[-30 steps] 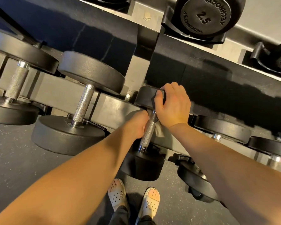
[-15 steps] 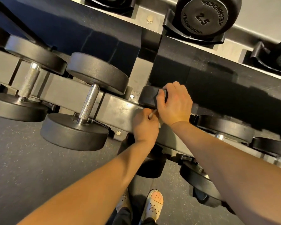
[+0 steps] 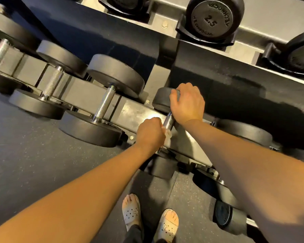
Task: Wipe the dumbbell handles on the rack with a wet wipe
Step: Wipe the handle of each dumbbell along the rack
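Person stands at the rack point(image 3: 139, 112), both arms out over the lower tier. The left hand point(image 3: 150, 133) is closed round the near half of the handle point(image 3: 168, 120) of one dumbbell point(image 3: 161, 102), fingers clenched w/ the wet wipe point(image 3: 168, 133) bunched inside. Only a small white bit of the wipe pokes out at the hand's right edge, against the metal. The right hand point(image 3: 187, 102) is on the same dumbbell, fingers hooked over the top of its far black head & thumb down the near face, grasping it. Btwn the two hands a short stretch of knurled handle shows. The dumbbell sits in its slot on the lower tier, handle pointing away from the person, its near head hanging past the rack's front edge above the floor point(image 3: 33, 155). Just left of it a bigger dumbbell point(image 3: 104, 106) lies the same way, steel handle in full view. More lie further left, blurred. To the right, other black heads sit on the same tier, partly behind the right forearm. Up on the top tier a small dumbbell marked 2.5 point(image 3: 211, 18) rests in a black cradle, end facing out. Down below, btwn the arms, two pale clogs point(image 3: 132, 212) on the dark speckled floor, toes toward the rack.
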